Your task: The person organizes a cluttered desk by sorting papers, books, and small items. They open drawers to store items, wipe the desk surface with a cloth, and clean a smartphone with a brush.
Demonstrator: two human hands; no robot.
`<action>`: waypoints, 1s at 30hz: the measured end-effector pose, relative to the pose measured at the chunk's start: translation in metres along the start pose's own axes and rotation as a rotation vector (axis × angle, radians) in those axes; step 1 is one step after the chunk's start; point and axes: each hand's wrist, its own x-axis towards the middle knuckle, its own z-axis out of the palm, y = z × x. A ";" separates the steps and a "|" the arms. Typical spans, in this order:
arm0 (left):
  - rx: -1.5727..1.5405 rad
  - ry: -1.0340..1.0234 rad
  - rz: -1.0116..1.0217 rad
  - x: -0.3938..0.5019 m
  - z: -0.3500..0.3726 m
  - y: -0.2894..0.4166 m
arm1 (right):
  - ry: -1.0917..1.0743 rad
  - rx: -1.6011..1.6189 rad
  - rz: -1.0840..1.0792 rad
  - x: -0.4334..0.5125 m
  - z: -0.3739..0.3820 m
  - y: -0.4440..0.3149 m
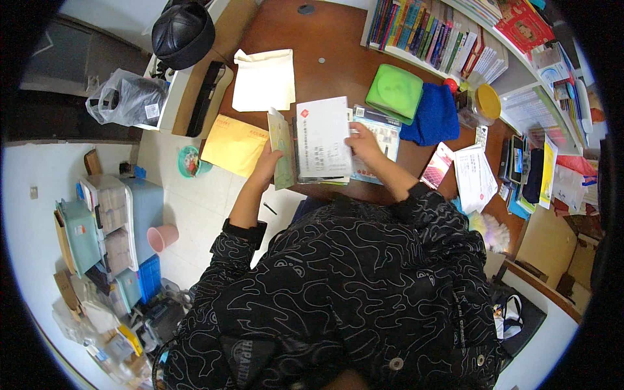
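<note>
My left hand (267, 161) grips a thin greenish-yellow booklet (280, 146), held on edge above the desk's front rim. The fingers of my right hand (364, 142) pinch the right side of a white envelope (322, 139) that bears printed writing and a red mark. Under this envelope, edges of other papers show; whether they are held with it I cannot tell. Partly behind my right hand lies a printed leaflet (385, 127) in a clear sleeve. To the left, a yellow-brown envelope (234, 145) juts past the desk edge, and a cream paper envelope (264, 83) lies farther back.
A green pouch (395, 92) rests partly on a blue cloth (434, 114) at the right of the brown desk (331, 34). More white envelopes (475, 178) and a pink-red box (437, 165) lie nearer me. Books (429, 39) line the shelf behind. A pink bin (163, 238) stands on the floor.
</note>
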 end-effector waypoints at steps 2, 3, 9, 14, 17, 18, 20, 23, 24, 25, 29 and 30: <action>0.002 0.007 0.015 0.002 0.000 -0.003 | -0.014 0.187 -0.096 -0.011 -0.033 0.005; 0.005 0.013 0.008 0.003 0.000 -0.005 | 0.029 0.227 -0.150 -0.017 -0.052 0.010; -0.023 0.023 0.005 0.005 0.004 -0.007 | 0.515 -0.122 -0.238 -0.065 -0.220 0.043; 0.032 -0.005 0.008 0.005 0.008 -0.001 | 0.718 -0.678 -0.198 -0.136 -0.344 0.038; 0.010 -0.015 0.011 0.004 0.011 0.001 | 0.747 -0.847 -0.040 -0.158 -0.376 0.029; -0.011 -0.011 0.008 0.003 0.012 0.002 | 0.792 -1.085 0.048 -0.161 -0.379 0.028; 0.009 -0.002 0.005 0.004 0.014 0.004 | 0.846 -1.429 0.152 -0.157 -0.374 0.030; 0.007 0.012 -0.011 0.004 0.018 0.005 | 0.734 -1.093 -0.167 -0.118 -0.329 0.044; -0.006 0.022 -0.020 0.004 0.020 0.005 | 0.601 -0.922 -0.162 -0.105 -0.303 0.050; 0.000 0.015 -0.012 0.004 0.022 0.005 | 0.427 -0.717 -0.256 -0.089 -0.272 0.053; 0.064 0.024 0.003 0.002 0.025 0.008 | -0.131 -0.646 -0.333 -0.047 -0.127 0.044; 0.101 0.025 0.021 0.002 0.026 0.008 | -0.207 -0.462 -0.212 -0.040 -0.085 0.040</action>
